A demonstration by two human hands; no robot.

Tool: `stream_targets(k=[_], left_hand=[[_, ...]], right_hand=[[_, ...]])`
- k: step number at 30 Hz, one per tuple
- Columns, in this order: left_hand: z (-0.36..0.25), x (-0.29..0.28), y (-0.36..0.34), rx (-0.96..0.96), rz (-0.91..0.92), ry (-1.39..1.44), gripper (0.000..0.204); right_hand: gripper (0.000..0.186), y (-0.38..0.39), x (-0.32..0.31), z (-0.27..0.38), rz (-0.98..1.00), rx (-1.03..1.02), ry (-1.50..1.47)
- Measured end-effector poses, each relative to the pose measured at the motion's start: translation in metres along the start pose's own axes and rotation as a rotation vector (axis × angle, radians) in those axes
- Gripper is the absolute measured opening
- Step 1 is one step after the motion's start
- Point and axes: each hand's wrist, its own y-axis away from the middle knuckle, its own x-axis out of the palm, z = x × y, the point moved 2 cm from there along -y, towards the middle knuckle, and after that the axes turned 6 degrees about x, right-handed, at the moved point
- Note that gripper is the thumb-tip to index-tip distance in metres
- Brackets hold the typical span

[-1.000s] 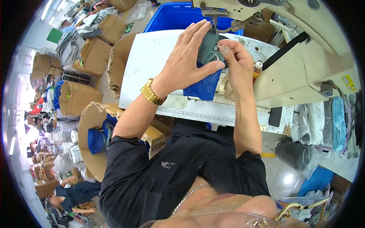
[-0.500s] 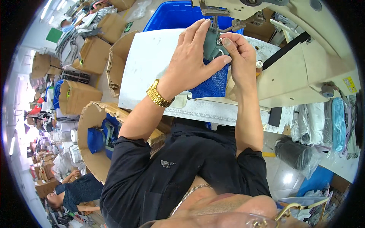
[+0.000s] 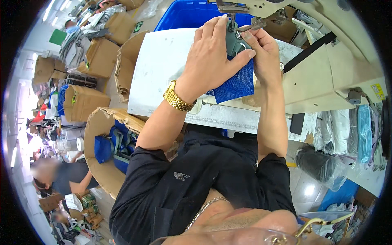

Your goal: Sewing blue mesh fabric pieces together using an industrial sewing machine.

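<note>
A grey-green fabric piece joined to blue mesh fabric lies under the presser foot of a sewing machine. My left hand rests flat on the work, fingers stretched toward the presser foot and thumb out to the right across the fabric. My right hand pinches the right edge of the grey-green piece, beside a small metal fitting. A metal ring sits on the fabric just above my left thumb. The left hand hides part of the mesh.
The cream sewing machine body rises on the right above the white table. Behind stands a blue bin. An open cardboard box with blue pieces is at the left, near my elbow. Another person is farther left.
Both hands and the fabric have shifted slightly right, and the mesh has turned a little. The person at the far left has changed position.
</note>
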Motion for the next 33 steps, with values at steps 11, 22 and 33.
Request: stream_targets(k=[11,22,33], left_hand=[[0.011,-0.005,-0.009,0.042,0.096,0.043,0.069],[0.02,-0.009,-0.022,0.028,0.21,0.073,0.069],[0.037,-0.009,-0.03,0.074,0.323,0.106,0.06]], right_hand=[[0.014,0.0,0.001,-0.004,-0.034,-0.005,0.015],[0.028,0.028,0.015,0.039,-0.05,-0.232,0.132],[0.024,0.083,-0.031,0.071,-0.165,-0.136,0.246]])
